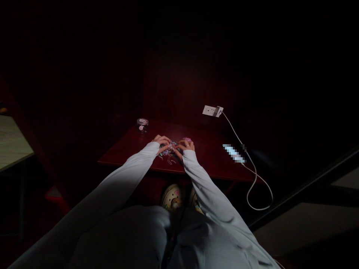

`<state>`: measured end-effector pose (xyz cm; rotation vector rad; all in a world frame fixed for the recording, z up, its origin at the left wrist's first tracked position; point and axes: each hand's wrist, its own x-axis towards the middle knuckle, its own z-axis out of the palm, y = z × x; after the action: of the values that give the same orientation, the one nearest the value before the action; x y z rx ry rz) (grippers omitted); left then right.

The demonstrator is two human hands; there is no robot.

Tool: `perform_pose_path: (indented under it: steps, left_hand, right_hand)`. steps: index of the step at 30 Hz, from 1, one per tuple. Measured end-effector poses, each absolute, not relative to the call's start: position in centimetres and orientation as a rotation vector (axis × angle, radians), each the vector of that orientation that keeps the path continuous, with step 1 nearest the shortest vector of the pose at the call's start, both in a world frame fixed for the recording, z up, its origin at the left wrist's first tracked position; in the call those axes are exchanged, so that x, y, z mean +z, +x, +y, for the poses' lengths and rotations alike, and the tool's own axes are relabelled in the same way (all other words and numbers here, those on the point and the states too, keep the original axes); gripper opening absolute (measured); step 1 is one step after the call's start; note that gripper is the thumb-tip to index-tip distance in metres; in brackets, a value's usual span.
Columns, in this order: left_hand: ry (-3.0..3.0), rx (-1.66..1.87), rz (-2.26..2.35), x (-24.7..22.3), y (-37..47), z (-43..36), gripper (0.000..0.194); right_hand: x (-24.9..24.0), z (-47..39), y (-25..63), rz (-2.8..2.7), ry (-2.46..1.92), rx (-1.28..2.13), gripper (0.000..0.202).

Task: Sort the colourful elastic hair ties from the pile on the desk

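Observation:
A heap of small, thin, pastel-coloured loops [167,152], perhaps hair elastics, lies on the dark red table [213,164] between my hands. My left hand [162,140] comes in from the left, its fingers curled together at the heap. From the right, my right hand [185,145] meets it, thumb and fingers pinched close to the left fingertips. What the fingertips hold is too small to make out. Just beyond the right hand sits a pink bunch [187,139], partly hidden by it. A few pale loops [171,161] lie apart, nearer the table's front edge.
A clear round jar [142,125] with a pink label stands at the table's back left. On the right lies a blurred-out phone [234,153], with a white cable [254,168] running to a wall socket [212,111]. Clogs [174,197] show below the front edge.

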<state>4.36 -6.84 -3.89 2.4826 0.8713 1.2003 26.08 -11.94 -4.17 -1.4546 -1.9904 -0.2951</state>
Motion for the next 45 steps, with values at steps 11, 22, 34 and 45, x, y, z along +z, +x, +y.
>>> perform_pose_path:
  steps: [11, 22, 34, 45]
  left_hand:
    - [2.492, 1.229, 0.855, -4.0, 4.5, -7.0, 0.023]
    - [2.498, 1.2, 1.062, -5.2, 5.4, -5.4, 0.022]
    - [2.514, 1.137, 1.078, -4.3, 5.1, -7.2, 0.021]
    - [2.519, 0.994, 1.165, -4.2, 5.0, -8.0, 0.08]
  right_hand:
    - [-3.0, -12.8, 26.4, -1.957, -1.48, -0.286, 0.02]
    - [-1.8, -8.5, 35.5, -1.482, -1.842, -0.413, 0.035]
    - [-2.3, -7.8, 34.1, -1.611, -1.734, -0.332, 0.036]
    - [-1.8, -11.2, 32.5, -1.588, -2.104, -0.15, 0.042]
